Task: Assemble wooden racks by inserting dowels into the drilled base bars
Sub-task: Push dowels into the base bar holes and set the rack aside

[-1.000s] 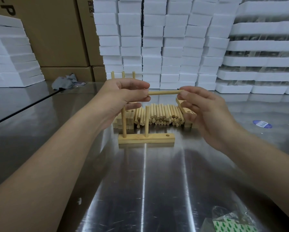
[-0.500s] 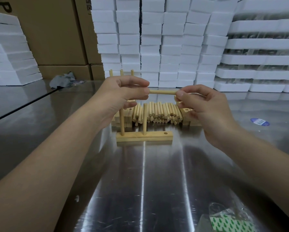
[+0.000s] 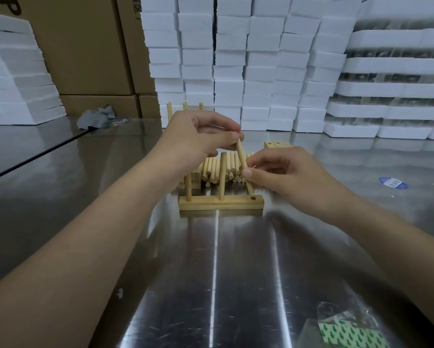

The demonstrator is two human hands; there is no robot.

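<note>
A wooden base bar lies on the steel table with two dowels standing upright in its left and middle holes. Its right hole is open. My left hand pinches the top of a third dowel, which slants down toward that hole. My right hand pinches the same dowel lower down, just above the bar. A pile of loose dowels lies behind the bar. More drilled bars sit behind my right hand.
A finished rack stands behind my left hand. Stacked white foam blocks and cardboard boxes wall the back. A grey rag lies far left. A plastic bag with green-patterned sheets sits near the front right.
The dowel held level between both hands has tipped to a steep slant. Its lower end has come down near the bar's right hole, and my right hand dropped with it.
</note>
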